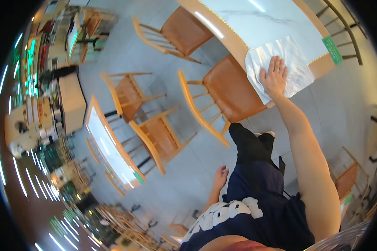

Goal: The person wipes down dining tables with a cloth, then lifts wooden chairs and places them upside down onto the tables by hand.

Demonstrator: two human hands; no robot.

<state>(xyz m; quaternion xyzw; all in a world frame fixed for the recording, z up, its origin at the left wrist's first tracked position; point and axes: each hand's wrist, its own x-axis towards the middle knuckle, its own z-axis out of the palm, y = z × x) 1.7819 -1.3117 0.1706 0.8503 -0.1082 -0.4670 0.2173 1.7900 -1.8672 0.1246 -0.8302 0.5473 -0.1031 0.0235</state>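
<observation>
My right hand [275, 77] lies flat, fingers stretched and slightly apart, on a thin, crinkled white cloth [295, 54] with a slight sheen. The cloth is spread over the corner of a white marble-look table [255, 21] with a wooden border, and part of it hangs past the edge. My left hand [220, 176] hangs low beside my body, away from the table. Its fingers are curled in, and nothing shows in them. Close to the cloth, a wooden chair [232, 88] with a brown seat stands against the table.
A green label [332, 50] sits on the table's corner. Another brown-seated chair [186, 31] stands farther along the same side. To the left is a second white-topped table [107, 144] with chairs around it. A counter [71, 102] stands beyond, on grey tiled floor.
</observation>
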